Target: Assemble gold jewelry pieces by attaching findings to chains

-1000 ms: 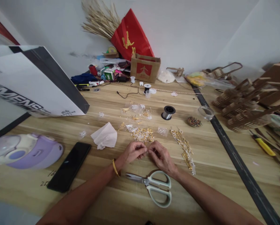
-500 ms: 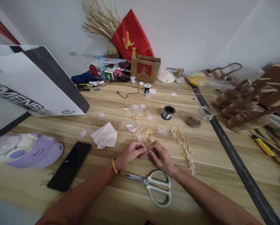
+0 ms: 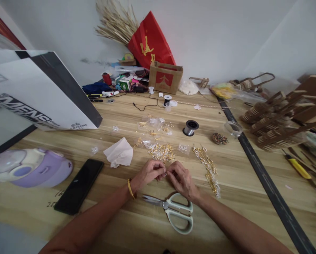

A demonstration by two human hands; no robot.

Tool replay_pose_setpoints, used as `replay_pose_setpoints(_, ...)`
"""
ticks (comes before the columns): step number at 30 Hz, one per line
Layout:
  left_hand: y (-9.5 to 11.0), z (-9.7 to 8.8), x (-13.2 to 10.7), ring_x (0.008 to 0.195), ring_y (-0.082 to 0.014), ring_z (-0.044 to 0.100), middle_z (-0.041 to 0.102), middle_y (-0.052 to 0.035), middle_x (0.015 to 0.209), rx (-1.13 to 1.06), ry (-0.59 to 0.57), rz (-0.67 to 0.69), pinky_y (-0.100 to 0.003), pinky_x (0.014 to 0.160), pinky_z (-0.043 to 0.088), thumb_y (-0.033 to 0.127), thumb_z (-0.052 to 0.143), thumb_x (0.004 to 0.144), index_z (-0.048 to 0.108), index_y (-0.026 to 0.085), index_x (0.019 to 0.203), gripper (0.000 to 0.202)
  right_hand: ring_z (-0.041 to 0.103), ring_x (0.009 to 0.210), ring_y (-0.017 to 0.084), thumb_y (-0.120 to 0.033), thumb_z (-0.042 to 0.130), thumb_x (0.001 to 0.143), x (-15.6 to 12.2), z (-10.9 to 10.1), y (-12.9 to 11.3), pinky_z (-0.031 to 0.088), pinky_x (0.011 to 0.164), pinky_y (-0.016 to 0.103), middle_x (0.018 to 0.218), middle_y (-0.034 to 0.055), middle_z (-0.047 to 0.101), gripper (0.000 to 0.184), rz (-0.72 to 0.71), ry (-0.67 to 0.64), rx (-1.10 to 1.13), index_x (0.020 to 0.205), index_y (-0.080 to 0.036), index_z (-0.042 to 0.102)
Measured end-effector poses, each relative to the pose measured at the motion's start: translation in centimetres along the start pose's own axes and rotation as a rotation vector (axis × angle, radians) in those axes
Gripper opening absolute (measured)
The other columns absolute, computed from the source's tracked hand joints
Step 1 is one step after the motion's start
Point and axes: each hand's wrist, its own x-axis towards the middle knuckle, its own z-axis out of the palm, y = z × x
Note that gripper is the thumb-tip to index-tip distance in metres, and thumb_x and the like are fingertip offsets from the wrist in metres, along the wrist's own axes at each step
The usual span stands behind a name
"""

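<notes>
My left hand (image 3: 152,171) and my right hand (image 3: 181,179) meet fingertip to fingertip above the wooden table. Both are closed in a pinch on something tiny and pale that I cannot make out. Just beyond them lies a loose pile of small gold and silver charms (image 3: 162,152). To the right stretches a bundle of gold and silver chains (image 3: 209,169). A small plastic bag of rings (image 3: 183,148) sits between pile and chains. Scissors with pale handles (image 3: 168,208) rest below my hands, near my right wrist.
A black phone (image 3: 80,187), a purple and cream bottle (image 3: 41,169) and a tissue (image 3: 119,153) lie left. A wire spool (image 3: 190,127), beads (image 3: 219,138) and a clear jar (image 3: 232,129) stand right. Woven baskets (image 3: 269,130) and a yellow-handled tool (image 3: 297,166) are farther right.
The view has shifted slightly. Both hands keep nearly the same pinched pose with fingertips together; nothing on the table has visibly moved.
</notes>
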Motion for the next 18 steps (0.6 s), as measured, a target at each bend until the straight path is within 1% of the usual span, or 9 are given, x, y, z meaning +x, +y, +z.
replay_pose_setpoints(6, -0.02, 0.03, 0.00, 0.048, -0.0075, 0.050, 0.057, 0.0003, 0.057, -0.089, -0.004, -0.025, -0.021, 0.049, 0.041, 0.045, 0.068, 0.067, 0.057, 0.011, 0.064, 0.036, 0.056, 0.074, 0.016, -0.018, 0.044, 0.092, -0.46, 0.10, 0.04, 0.046, 0.063, 0.026, 0.083, 0.0063, 0.055, 0.008, 0.011, -0.074, -0.095, 0.093, -0.019, 0.052)
replay_pose_setpoints(11, 0.12, 0.02, 0.07, 0.047, -0.0071, 0.050, 0.058, -0.0003, 0.057, -0.135, -0.006, -0.050, -0.021, 0.049, 0.041, 0.046, 0.069, 0.065, 0.058, 0.010, 0.064, 0.038, 0.056, 0.074, 0.016, -0.020, 0.043, 0.093, -0.49, 0.03, 0.12, 0.046, 0.061, 0.025, 0.084, 0.0067, 0.057, 0.011, 0.003, -0.083, -0.126, 0.094, -0.019, 0.053)
replay_pose_setpoints(18, -0.34, -0.33, 0.19, 0.047, -0.0071, 0.050, 0.057, 0.0009, 0.057, -0.159, -0.030, -0.025, -0.021, 0.050, 0.041, 0.041, 0.070, 0.067, 0.059, 0.010, 0.067, 0.032, 0.057, 0.075, 0.015, -0.020, 0.044, 0.093, -0.52, -0.09, 0.07, 0.046, 0.064, 0.026, 0.084, 0.0067, 0.058, 0.012, 0.007, -0.100, -0.122, 0.095, -0.019, 0.055)
